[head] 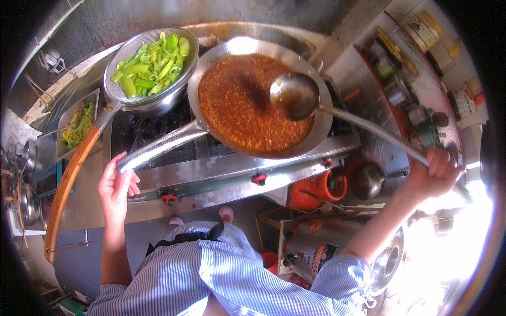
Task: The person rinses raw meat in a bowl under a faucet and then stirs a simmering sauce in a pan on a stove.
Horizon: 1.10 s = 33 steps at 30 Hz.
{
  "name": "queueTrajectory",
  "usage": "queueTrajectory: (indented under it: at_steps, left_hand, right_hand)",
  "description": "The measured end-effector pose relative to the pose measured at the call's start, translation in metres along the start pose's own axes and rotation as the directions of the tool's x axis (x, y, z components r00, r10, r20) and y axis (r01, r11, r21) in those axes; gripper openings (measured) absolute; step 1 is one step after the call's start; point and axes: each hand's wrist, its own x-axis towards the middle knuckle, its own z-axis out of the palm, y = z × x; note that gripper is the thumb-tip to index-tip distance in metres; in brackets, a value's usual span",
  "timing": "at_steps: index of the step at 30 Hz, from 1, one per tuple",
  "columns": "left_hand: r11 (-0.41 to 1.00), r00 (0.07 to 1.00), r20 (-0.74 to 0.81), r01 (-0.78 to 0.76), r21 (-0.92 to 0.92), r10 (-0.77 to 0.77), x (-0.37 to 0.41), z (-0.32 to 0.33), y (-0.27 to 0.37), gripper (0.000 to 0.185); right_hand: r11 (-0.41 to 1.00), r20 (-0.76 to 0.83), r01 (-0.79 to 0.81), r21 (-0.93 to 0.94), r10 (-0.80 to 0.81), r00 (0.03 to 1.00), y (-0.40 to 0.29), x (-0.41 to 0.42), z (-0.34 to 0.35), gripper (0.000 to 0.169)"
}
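Observation:
A steel wok [322, 136] on the gas range holds reddish-brown sauce [237, 106] with small pale bits in it. My left hand [116, 185] has the end of the wok's hollow metal handle [162, 145] between thumb and fingers. Over at the right, my right hand [437, 173] is closed around the long shaft of a steel ladle [294, 96]. The ladle's bowl hangs over the right part of the sauce, its stained surface facing up; I cannot tell whether it touches the sauce.
A mesh strainer [112, 79] with cut green peppers [152, 67] rests on a metal pot left of the wok; its wooden handle [73, 185] juts toward me. A metal tray [97, 98] holds cut vegetables. An orange gas cylinder [308, 191] stands below. Shelves [438, 75] with jars line the right.

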Motion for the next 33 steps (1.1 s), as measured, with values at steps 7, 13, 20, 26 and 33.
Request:
queueTrajectory:
  at_steps: [7, 13, 20, 26, 33]
  left_hand:
    - [1.0, 1.0, -0.005, 0.025, 0.011, -0.025, 0.0, -0.002, 0.0, 0.034]
    - [1.0, 1.0, -0.005, 0.006, 0.001, -0.006, 0.0, -0.004, -0.002, 0.034]
    - [0.983, 0.981, -0.184, -0.036, 0.178, 0.069, -0.013, 0.007, 0.018, 0.041]
    - [0.918, 0.972, -0.007, -0.218, 0.332, 0.233, -0.035, 0.014, 0.054, 0.046]
    - [0.904, 0.832, 0.551, -0.275, 0.326, 0.054, -0.003, 0.087, 0.108, 0.065]
  right_hand:
    - [0.995, -0.137, -0.075, -0.058, 0.067, 0.988, 0.007, 0.036, -0.028, 0.024]
    - [0.998, 0.037, -0.063, -0.004, 0.063, 0.997, -0.022, 0.114, -0.134, 0.028]
    - [0.832, 0.295, -0.373, 0.411, 0.266, 0.918, -0.06, 0.149, -0.169, 0.015]
    - [0.673, 0.607, -0.505, 0.54, 0.103, 0.788, -0.033, 0.092, -0.108, 0.019]
    - [0.935, 0.302, -0.116, 0.334, 0.011, 0.953, -0.027, 0.035, -0.044, 0.02]
